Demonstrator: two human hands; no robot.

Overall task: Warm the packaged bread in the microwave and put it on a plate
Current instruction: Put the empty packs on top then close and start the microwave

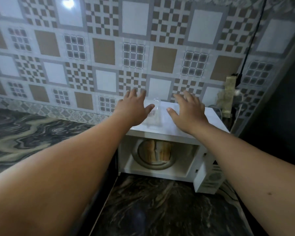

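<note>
A white microwave (182, 132) stands on the marble counter with its door swung open. Inside, slices of bread (157, 151) lie on the round turntable. On top of the microwave rests a clear plastic package (154, 116) with a printed label. My left hand (131, 109) hovers over the left side of that package, fingers spread and straight. My right hand (188, 111) is spread just right of the package, above the microwave's top. Neither hand holds anything. I see no plate.
The open dark door (99, 193) hangs at the microwave's left, below my left forearm. Dark marble counter (160, 210) lies in front. A power strip (228, 94) and a black cable (252, 40) sit at the right, by the tiled wall.
</note>
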